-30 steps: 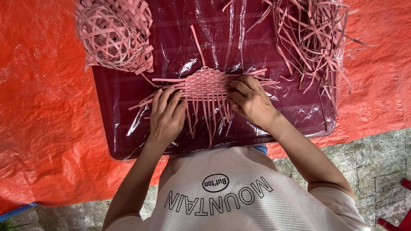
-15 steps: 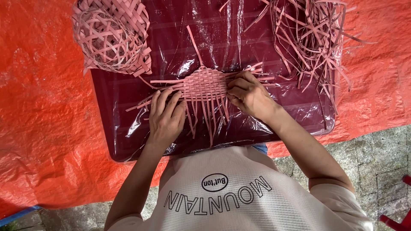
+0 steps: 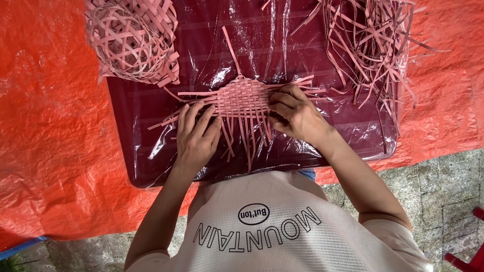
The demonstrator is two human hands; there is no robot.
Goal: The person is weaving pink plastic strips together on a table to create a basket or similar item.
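A small flat woven mat [image 3: 241, 97] of pink strips lies on a dark red tray [image 3: 126, 100] wrapped in clear plastic. Loose strip ends stick out from it on all sides. My left hand [image 3: 195, 135] rests flat on the strips at the mat's left lower edge, fingers spread. My right hand [image 3: 295, 113] presses on the mat's right edge, fingers curled over the strips there. Whether it pinches one strip I cannot tell.
A half-woven round pink basket [image 3: 132, 40] sits at the tray's far left corner. A heap of loose pink strips [image 3: 373, 45] lies at the far right. An orange tarp [image 3: 45, 126] spreads under the tray, with grey stone paving [image 3: 454, 186] near me.
The view shifted slightly. My right hand's fingers have moved a little along the mat's right edge; my left hand stays pressed on the strips.
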